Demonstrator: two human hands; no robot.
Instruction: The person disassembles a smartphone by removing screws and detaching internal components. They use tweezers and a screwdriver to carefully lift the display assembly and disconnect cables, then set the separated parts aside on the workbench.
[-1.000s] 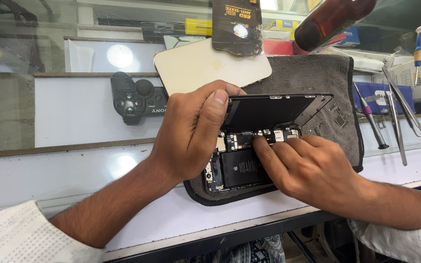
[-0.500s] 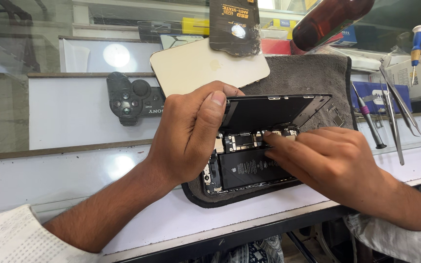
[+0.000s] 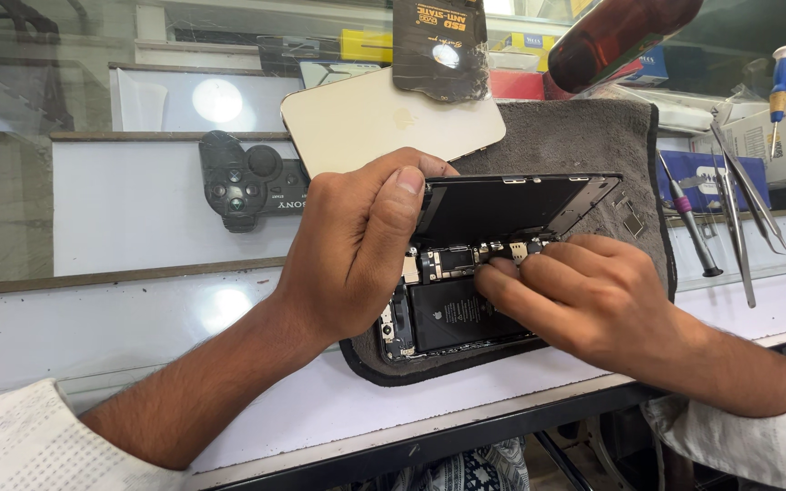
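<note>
An opened smartphone [image 3: 448,314] lies on a grey cloth mat [image 3: 584,145], its black battery and circuit board showing. Its dark screen panel [image 3: 511,205] is lifted up and tilted back over the body. My left hand [image 3: 357,245] grips the left edge of that raised screen, thumb on top. My right hand [image 3: 584,295] rests on the phone's open body, fingertips pressed on the connectors just above the battery. Whether the fingers pinch a small part is hidden.
A pale gold phone [image 3: 384,118] lies face down at the mat's far edge. A black game controller [image 3: 247,182] sits behind the glass. Tweezers [image 3: 739,218], a screwdriver [image 3: 689,223] and a brown bottle [image 3: 620,32] are at right. The white counter edge [image 3: 466,409] runs near me.
My right hand has shifted slightly along the connectors above the battery. My left hand keeps the screen raised in the same place.
</note>
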